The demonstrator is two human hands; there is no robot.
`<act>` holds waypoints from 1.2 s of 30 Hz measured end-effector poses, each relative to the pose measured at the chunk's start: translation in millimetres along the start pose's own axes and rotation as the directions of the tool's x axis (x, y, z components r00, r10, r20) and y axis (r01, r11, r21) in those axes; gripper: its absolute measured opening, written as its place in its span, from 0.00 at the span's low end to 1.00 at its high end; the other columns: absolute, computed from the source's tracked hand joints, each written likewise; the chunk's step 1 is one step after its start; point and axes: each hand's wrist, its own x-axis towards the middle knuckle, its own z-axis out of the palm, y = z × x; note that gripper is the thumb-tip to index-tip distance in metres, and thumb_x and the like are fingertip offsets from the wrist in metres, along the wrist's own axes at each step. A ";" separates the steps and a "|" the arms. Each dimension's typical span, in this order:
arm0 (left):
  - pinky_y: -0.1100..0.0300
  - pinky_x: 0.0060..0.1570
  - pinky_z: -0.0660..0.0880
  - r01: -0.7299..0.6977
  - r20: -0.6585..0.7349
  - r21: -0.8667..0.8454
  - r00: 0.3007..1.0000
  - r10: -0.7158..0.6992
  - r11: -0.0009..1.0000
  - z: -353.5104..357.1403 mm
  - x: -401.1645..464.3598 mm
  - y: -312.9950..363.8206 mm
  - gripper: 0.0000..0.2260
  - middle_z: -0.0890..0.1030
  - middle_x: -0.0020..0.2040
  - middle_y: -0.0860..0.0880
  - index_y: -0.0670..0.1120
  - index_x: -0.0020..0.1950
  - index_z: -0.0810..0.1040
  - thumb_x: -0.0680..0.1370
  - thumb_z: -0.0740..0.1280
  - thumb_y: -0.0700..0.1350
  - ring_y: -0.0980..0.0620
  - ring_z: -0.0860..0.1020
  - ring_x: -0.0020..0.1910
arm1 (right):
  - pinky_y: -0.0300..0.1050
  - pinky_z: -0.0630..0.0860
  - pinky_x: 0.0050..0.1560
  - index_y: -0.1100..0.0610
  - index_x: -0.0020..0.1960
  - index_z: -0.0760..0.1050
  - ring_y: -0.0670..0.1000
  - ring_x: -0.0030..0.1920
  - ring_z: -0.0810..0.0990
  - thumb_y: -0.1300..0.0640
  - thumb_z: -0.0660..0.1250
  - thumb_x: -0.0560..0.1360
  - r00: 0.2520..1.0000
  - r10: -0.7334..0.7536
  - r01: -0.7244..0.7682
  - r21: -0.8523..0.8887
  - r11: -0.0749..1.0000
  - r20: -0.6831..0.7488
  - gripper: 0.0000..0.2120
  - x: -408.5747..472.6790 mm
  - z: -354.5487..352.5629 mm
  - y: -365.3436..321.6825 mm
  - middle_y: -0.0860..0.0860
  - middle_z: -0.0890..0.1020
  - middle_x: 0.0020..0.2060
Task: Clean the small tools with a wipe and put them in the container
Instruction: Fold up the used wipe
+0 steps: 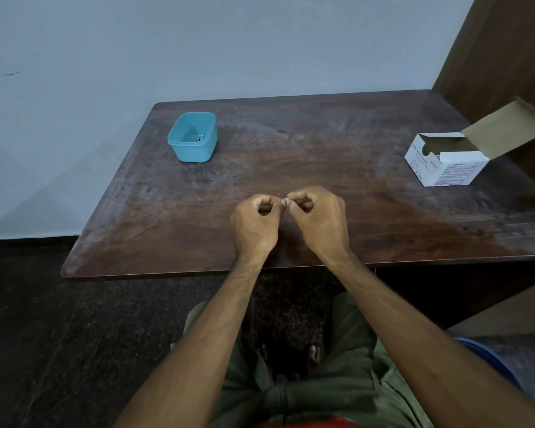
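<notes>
1. Table: dark wooden top, worn and scuffed, sitting against a pale wall; the near edge is running across the middle of the view.
2. Left hand: hovering over the near middle of the table, fingers curled in, thumb and forefinger pinching together at the tips beside the other hand.
3. Right hand: hovering just beside the left, fingers curled likewise, thumb and forefinger pinching a small white piece where the two hands are meeting.
4. Small white piece: showing only as a speck between the fingertips of both hands; too small to tell whether it is a wipe, a tool, or both.
5. Container: light blue plastic tub, lid off, standing upright at the far left of the table, well apart from the hands; a few small dark items are lying on its floor.
6. Cardboard box: white, printed, flap standing open, resting at the far right of the table, well apart from the hands.
7. Person: seated at the near edge, bare forearms reaching forward, green trousers showing below.
</notes>
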 end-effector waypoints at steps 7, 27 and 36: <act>0.64 0.38 0.80 0.115 -0.005 -0.027 0.993 -0.115 0.993 2.5 -1.2 8.7 0.03 0.84 0.33 0.53 0.46 0.40 0.85 0.73 0.74 0.43 0.59 0.82 0.34 | 0.45 0.78 0.40 0.57 0.46 0.84 0.48 0.39 0.80 0.62 0.71 0.73 0.982 -0.184 0.187 -0.159 0.969 0.033 0.04 -4.7 -3.4 1.8 0.51 0.82 0.40; 0.45 0.58 0.78 0.281 0.186 -0.272 0.954 -0.237 0.920 3.5 -10.9 14.3 0.12 0.86 0.44 0.42 0.44 0.41 0.86 0.78 0.65 0.43 0.45 0.84 0.50 | 0.39 0.76 0.43 0.59 0.55 0.82 0.49 0.43 0.79 0.64 0.69 0.75 0.982 -0.181 0.186 -0.158 0.970 0.046 0.09 -9.0 -5.4 6.4 0.53 0.80 0.46; 0.49 0.58 0.78 0.166 0.241 -0.072 0.960 -0.145 0.983 16.3 0.4 7.4 0.09 0.86 0.44 0.52 0.49 0.45 0.85 0.78 0.65 0.44 0.54 0.84 0.48 | 0.34 0.77 0.48 0.56 0.51 0.83 0.44 0.45 0.81 0.59 0.70 0.76 1.000 -0.008 0.009 -0.038 0.999 0.008 0.06 3.0 -17.2 25.6 0.49 0.84 0.45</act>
